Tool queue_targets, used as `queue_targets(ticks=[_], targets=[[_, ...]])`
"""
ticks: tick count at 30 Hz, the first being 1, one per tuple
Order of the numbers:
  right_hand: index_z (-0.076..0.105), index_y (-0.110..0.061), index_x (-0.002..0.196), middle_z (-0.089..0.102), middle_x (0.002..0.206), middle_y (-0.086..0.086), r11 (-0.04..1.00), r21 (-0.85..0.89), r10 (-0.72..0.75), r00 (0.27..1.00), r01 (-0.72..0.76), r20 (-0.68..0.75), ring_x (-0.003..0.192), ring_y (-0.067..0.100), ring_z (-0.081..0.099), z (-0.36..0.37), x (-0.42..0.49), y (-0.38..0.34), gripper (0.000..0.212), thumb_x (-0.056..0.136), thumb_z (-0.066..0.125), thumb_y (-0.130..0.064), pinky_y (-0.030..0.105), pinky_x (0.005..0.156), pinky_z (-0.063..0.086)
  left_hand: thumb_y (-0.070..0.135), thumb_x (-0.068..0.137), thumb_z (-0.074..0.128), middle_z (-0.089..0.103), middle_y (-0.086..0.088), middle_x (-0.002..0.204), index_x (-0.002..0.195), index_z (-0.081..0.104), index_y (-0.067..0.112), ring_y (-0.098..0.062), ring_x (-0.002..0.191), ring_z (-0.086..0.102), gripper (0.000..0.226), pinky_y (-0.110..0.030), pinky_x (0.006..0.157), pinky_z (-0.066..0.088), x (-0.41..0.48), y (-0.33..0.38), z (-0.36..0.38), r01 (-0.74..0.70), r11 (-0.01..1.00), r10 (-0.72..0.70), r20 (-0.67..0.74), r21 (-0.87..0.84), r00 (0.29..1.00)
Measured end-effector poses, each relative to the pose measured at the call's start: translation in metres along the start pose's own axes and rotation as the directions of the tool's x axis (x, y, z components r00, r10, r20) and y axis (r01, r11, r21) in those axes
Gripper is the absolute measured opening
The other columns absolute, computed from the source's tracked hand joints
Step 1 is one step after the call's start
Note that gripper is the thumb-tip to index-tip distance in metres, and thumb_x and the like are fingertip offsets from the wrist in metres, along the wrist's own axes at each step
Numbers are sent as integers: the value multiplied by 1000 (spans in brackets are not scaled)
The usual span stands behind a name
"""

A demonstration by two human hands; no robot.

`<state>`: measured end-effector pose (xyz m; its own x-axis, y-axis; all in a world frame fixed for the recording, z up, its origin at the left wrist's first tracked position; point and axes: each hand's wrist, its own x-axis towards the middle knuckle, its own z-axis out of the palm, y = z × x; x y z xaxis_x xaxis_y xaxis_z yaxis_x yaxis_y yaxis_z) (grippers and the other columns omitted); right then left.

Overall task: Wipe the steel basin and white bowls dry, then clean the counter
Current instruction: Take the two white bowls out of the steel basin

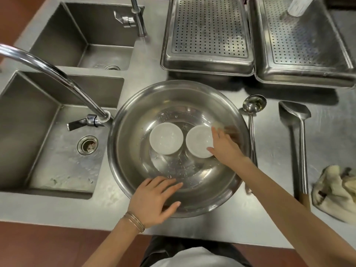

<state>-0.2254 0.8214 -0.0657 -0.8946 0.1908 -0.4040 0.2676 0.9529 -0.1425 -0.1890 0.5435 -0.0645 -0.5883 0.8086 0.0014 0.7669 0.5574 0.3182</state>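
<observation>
Reaching into the wet, shiny steel basin point(134, 120) on the counter point(221, 224), we laid our left hand point(154, 201) flat, fingers straight, on its near wall. Our right hand point(225, 147) spread thumb and fingers along the right white bowl's point(198, 141) rim; grip unclear. The left white bowl point(166, 138) sat just beside.

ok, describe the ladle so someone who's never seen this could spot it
Find the big round steel basin in the middle of the counter. Lying on the counter just off its right rim is the ladle, handle pointing back toward the person. Unlike the flat-bladed spatula further right, it ends in a small round cup.
</observation>
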Motion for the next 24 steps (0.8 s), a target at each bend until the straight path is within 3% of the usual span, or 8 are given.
queue_targets(ticks=[4,7,11,14,16,20,24], targets=[[10,-7,146,28,141,21,998,-49,23,998,-26,-64,103,33,59,11,12,0,72,90,54,-14,34,79,52,53,86,43,65,10,114,118,62,29,-13,99,60,45,-28,75,47,0,1,0,26,1000,-26,-10,-3,1000],[27,-9,138,38,130,20,994,80,79,993,-72,-84,98,37,60,9,12,-1,55,88,49,-2,37,77,51,53,87,43,65,11,111,117,63,29,-11,96,60,44,-26,71,49,0,0,0,25,999,-24,6,-27,1000],[34,-16,137,38,129,15,951,294,119,990,-91,-80,103,39,54,-3,-4,-4,51,90,47,-4,39,82,49,53,91,42,65,17,107,115,63,31,-5,90,60,39,-22,62,50,-3,-4,-2,-84,991,92,74,-107,993],[37,-19,137,41,128,12,927,373,117,978,-46,-170,104,33,54,-13,-29,-1,51,89,50,-8,36,81,47,55,92,41,63,20,112,120,59,34,-2,92,59,40,-22,62,52,-4,-5,-4,-128,981,148,127,-149,981],[41,-18,135,44,124,9,892,451,132,954,3,-268,101,26,53,-23,-48,5,52,86,53,-6,29,76,43,57,91,40,62,20,113,122,57,35,-1,92,59,41,-20,64,52,-4,-4,-6,-136,979,157,141,-152,977],[48,-20,130,45,105,-2,836,548,259,866,20,-427,76,10,48,-37,-91,27,52,81,57,-3,17,70,33,57,91,38,62,20,112,126,53,34,-1,94,59,44,-17,69,52,2,10,-6,-188,969,212,151,-163,965],[51,-16,128,45,106,-1,756,654,428,771,-19,-472,73,24,58,-34,-132,63,52,80,57,1,30,69,47,52,88,44,61,15,109,136,39,27,-3,91,58,55,-18,68,52,17,45,10,-257,956,273,107,-140,956]])
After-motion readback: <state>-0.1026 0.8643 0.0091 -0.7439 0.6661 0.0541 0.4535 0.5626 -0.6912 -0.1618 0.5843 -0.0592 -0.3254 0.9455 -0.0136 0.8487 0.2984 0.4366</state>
